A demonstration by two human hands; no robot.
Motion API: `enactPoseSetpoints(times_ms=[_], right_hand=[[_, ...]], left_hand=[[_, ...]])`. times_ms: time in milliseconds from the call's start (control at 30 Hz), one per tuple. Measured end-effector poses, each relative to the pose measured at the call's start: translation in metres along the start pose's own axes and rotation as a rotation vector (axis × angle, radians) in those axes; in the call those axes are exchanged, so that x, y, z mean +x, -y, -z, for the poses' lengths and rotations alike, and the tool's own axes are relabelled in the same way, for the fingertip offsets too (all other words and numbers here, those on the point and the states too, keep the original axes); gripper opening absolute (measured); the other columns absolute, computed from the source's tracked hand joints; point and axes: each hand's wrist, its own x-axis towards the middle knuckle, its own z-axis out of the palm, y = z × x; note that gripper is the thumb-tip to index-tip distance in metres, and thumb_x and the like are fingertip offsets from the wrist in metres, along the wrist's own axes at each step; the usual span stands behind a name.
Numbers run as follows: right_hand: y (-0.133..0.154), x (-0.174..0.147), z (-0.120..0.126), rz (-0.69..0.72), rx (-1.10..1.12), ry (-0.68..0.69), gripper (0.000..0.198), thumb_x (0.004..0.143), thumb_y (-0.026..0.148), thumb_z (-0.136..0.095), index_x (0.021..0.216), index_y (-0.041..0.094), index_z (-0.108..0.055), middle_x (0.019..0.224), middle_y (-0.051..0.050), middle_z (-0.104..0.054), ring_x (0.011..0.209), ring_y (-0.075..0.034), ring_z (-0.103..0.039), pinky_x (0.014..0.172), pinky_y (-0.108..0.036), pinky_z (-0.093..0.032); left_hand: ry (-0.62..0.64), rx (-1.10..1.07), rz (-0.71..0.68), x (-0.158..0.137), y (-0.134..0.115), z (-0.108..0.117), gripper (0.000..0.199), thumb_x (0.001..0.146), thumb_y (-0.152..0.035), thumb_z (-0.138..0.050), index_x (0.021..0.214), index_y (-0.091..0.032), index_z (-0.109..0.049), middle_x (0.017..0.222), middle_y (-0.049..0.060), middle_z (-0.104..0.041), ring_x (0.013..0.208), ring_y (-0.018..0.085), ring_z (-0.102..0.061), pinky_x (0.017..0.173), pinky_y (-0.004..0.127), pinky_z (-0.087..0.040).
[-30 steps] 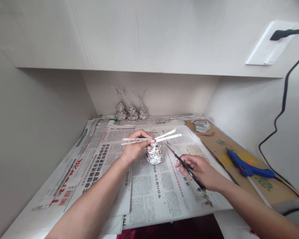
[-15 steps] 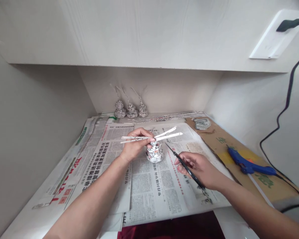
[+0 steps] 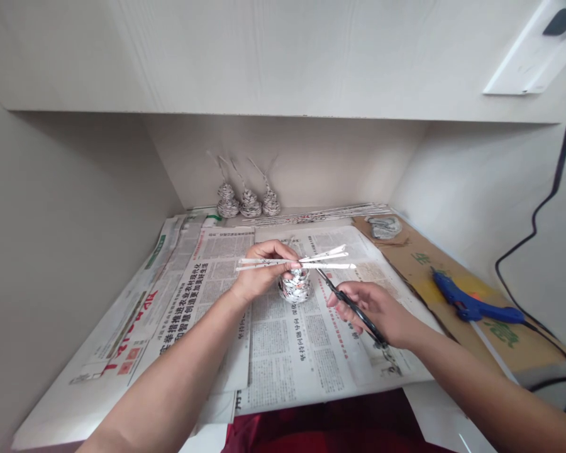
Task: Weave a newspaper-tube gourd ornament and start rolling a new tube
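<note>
My left hand [image 3: 268, 267] is closed on the top of a small woven newspaper gourd [image 3: 295, 289], its fingers pinching where several rolled paper strips [image 3: 334, 266] stick out to both sides. The rounded body hangs below the fingers, over the newspaper. A pair of dark scissors [image 3: 362, 319] is in my right hand [image 3: 382, 308], fingers curled about the handles. Its blades point up and left, with the tips close beside the woven neck and just under the right-hand strips. Whether the tips touch the paper I cannot tell.
Three finished-looking woven gourds [image 3: 251, 206] with thin stems stand at the back wall. Long rolled paper sticks [image 3: 321, 215] lie beside them. Newspaper sheets [image 3: 283, 371] cover the table. On the cardboard [image 3: 419, 264] at right rests a blue glue gun [image 3: 476, 305] with a black cord.
The woven gourd has turned slightly in my left hand, and its strips now reach farther right. The scissor tips have come closer beneath the strips. The view has shifted a little.
</note>
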Motion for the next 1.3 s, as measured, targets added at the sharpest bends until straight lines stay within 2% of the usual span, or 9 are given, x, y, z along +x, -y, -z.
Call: enactPoseSetpoints(times_ms=[133,333,667,1000,1300], right_hand=[[0.003,-0.001,-0.004,-0.021,0.033,0.005,0.036,0.083,0.055,-0.059,0.081,0.019,-0.063,0.058,0.002,-0.049,0.052,-0.012,-0.046,0.05,-0.026,-0.039],[0.003,-0.002,-0.007,0.047,-0.134,-0.08,0.036,0.079,0.047,-0.067,0.066,0.021,-0.046,0.059,0.006,-0.037,0.055,-0.01,-0.034,0.049,-0.023,-0.028],[0.0,-0.002,-0.007,0.032,-0.221,-0.07,0.04,0.081,0.048,-0.065,0.066,0.021,-0.04,0.059,0.006,-0.033,0.056,-0.01,-0.03,0.05,-0.023,-0.026],[-0.006,-0.003,-0.007,0.038,-0.28,-0.092,0.044,0.08,0.057,-0.063,0.067,0.021,-0.042,0.06,0.006,-0.035,0.058,-0.011,-0.031,0.051,-0.022,-0.028],[-0.01,-0.008,-0.009,0.051,-0.318,-0.148,0.042,0.081,0.056,-0.062,0.066,0.021,-0.045,0.059,0.006,-0.039,0.057,-0.011,-0.034,0.051,-0.022,-0.03]], left_hand=[[0.014,-0.002,0.016,-0.001,-0.002,-0.002,0.026,0.06,-0.024,-0.086,0.065,-0.012,-0.063,0.074,0.005,-0.071,0.054,0.011,-0.063,0.047,0.022,-0.053],[0.018,0.015,0.023,-0.001,-0.003,-0.005,0.028,0.059,-0.024,-0.086,0.062,-0.013,-0.06,0.072,0.005,-0.07,0.058,0.013,-0.064,0.046,0.022,-0.052],[0.012,-0.038,0.06,-0.002,-0.002,-0.006,0.029,0.057,-0.018,-0.086,0.061,-0.013,-0.058,0.071,0.004,-0.07,0.057,0.012,-0.064,0.045,0.02,-0.051],[0.037,-0.087,0.094,-0.002,-0.001,-0.006,0.03,0.057,-0.018,-0.086,0.061,-0.012,-0.057,0.071,0.005,-0.071,0.053,0.011,-0.062,0.044,0.02,-0.05],[0.074,-0.103,0.079,-0.004,0.003,-0.007,0.029,0.059,-0.017,-0.086,0.063,-0.012,-0.057,0.073,0.006,-0.071,0.056,0.012,-0.063,0.044,0.02,-0.05]])
